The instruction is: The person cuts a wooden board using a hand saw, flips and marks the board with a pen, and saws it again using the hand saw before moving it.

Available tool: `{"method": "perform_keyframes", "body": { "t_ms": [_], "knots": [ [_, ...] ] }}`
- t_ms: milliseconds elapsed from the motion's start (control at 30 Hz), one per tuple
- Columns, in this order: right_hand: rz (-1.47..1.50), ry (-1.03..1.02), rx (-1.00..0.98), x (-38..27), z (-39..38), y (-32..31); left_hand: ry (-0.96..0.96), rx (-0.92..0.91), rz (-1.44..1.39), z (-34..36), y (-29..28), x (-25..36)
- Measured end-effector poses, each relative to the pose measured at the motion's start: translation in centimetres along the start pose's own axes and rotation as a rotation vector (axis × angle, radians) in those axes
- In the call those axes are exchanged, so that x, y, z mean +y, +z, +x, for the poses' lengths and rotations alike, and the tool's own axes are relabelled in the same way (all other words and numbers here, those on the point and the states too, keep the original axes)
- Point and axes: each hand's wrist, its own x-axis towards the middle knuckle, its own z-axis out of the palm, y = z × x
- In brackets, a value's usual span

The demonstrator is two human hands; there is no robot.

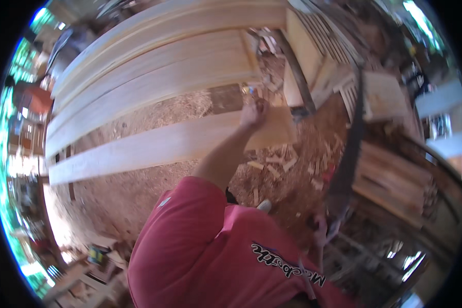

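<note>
My left hand (253,114) is over the right end of a long pale plank (179,139), its fingers curled in. Whatever it may hold is too blurred to make out. Just beyond it sits a small blue and yellow item (248,90), its kind unclear. At the lower right, my right hand (321,229) grips a handsaw by its handle. The long dark blade of the handsaw (347,169) points away from me, up and to the right of the plank's end.
Wide pale boards (159,77) lie beyond the plank. Wood offcuts (274,167) and shavings litter the brown floor (123,205). Stacked timber (390,179) stands to the right, with more slats (326,31) at the far right. An orange shape (37,98) shows at far left.
</note>
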Motion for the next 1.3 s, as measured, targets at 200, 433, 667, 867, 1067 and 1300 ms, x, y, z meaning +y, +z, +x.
{"method": "perform_keyframes", "body": {
  "t_ms": [200,433,667,867,1067,1300],
  "knots": [
    [0.084,0.169,0.155,1.2,2.3,0.3,-0.093,0.674,-0.462,-12.8,-11.6,-11.9],
    [-0.144,0.539,-0.176,6.0,10.1,7.9,-1.345,1.485,-0.154,-26.3,-37.0,-27.4],
    [0.298,0.939,-0.087,12.4,10.7,15.6,-0.648,1.617,-1.282,-24.0,-33.7,-28.4],
    [0.334,0.656,-0.254,12.5,9.5,17.8,-0.679,1.315,-1.578,-26.7,-25.0,-20.6],
    [-0.005,0.442,-0.120,9.1,7.9,19.5,-0.347,1.284,-1.586,-33.1,-35.9,-30.2],
    [0.033,0.304,-0.099,5.0,5.0,19.0,-0.887,1.552,-1.335,-32.9,-42.6,-33.5]
  ]
}}
